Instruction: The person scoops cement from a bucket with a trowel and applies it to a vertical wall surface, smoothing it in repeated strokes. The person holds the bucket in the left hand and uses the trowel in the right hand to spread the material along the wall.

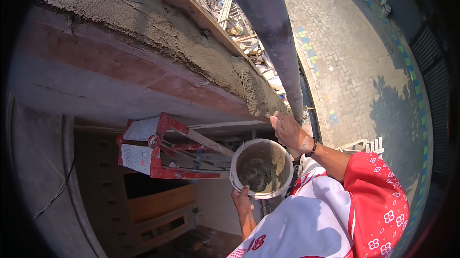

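Observation:
A white bucket [234, 177] with wet grey mortar [261, 174] inside is close to my body. My left hand [243, 201] grips its near left side, thumb up by the rim. Just beyond the bucket, my right hand [287, 131] is closed at the near end of a ledge; whatever is in its fingers is hidden. Rough, damp mortar [191, 52] covers the ledge top, lumpier close to my right hand. A wooden board [211, 20] runs along the ledge's outer edge.
A red-and-white stepladder [163, 147] stands left of the bucket. A thick dark pole [273, 32] rises past the board. Far below lie scrap wood and rubble [225, 11] and a paved lane [345, 52]. Lower left, a room [158, 205] opens below the ledge.

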Motion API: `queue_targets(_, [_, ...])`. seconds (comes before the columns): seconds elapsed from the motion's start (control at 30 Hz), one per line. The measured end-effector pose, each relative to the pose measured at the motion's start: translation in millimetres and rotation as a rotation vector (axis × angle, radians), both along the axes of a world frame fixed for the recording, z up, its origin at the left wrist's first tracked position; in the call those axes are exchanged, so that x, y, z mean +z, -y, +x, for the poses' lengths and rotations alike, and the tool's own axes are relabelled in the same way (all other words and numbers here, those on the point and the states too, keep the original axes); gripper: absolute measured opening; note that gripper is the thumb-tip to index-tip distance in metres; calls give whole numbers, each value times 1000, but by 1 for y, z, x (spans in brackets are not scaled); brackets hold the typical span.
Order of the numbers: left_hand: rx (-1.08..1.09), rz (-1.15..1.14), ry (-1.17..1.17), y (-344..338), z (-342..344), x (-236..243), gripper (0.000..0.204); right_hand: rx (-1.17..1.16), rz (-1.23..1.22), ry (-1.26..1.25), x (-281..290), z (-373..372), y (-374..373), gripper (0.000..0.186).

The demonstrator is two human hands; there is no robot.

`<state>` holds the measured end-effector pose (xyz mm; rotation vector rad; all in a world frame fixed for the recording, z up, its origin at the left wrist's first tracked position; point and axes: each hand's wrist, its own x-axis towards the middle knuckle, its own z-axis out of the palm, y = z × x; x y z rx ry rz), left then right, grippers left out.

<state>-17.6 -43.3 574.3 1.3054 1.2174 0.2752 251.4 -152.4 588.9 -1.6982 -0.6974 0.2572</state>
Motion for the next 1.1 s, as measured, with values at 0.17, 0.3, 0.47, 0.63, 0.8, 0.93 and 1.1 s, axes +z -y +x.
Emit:
queue_targets(0.17, [-48,11,77,-13,-20,-32,30,111,-87,-771,-25,-3,-3,34])
queue_targets(0.3, [-34,-2,29,-14,-17,-28,33,77,-34,-902,-57,-14,-6,34])
queue_targets(0.47, [11,-9,63,-7,-6,-9,33,100,114,-1096,-48,-35,21,29])
queue_targets(0.63, [67,46,176,-13,-16,-33,33,650,707,-1620,-10,-23,37,43])
queue_targets(0.8, [4,35,98,-17,-17,-29,27,736,681,-1690,1,-17,27,41])
queue_targets(0.93, [-3,41,28,-16,-18,-28,26,757,626,-1681,12,-17,29,40])
queue_targets(1.1, [-82,-46,-53,-18,-7,-11,26,866,558,-1597,0,-12,34,40])
